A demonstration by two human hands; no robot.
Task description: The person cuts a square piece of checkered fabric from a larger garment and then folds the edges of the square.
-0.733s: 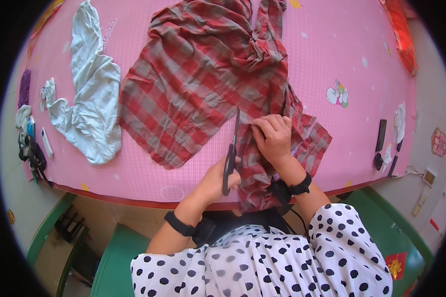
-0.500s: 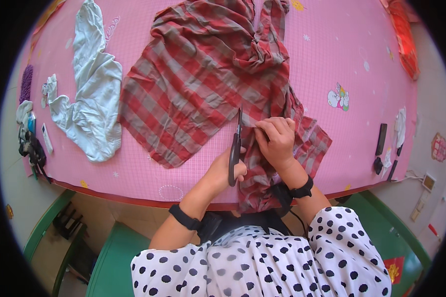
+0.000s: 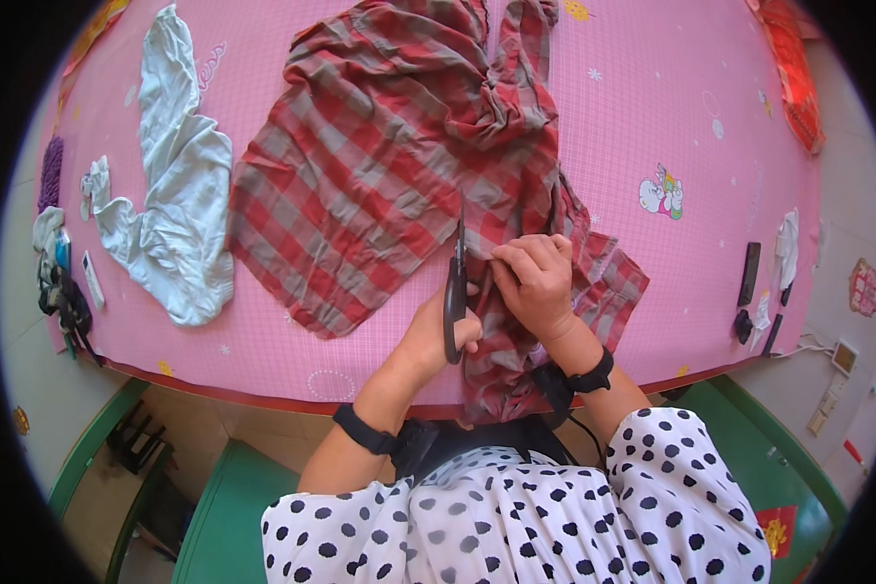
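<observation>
Scissors (image 3: 455, 316) at plaid cloth (image 3: 360, 175)

Left hand (image 3: 432, 338) closed around the scissors, which point away at the cloth. Right hand (image 3: 539, 282) curled, pinching cloth just beside the scissors. Cloth spread over pink surface (image 3: 672, 282), extending beyond both hands.

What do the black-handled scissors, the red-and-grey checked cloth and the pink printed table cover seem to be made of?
Black-handled scissors: dull handles, probably plastic; slim blades, likely metal. Red-and-grey checked cloth: matte woven fabric, perhaps cotton, given its creases. Pink printed table cover: smooth and flat, possibly vinyl.
</observation>
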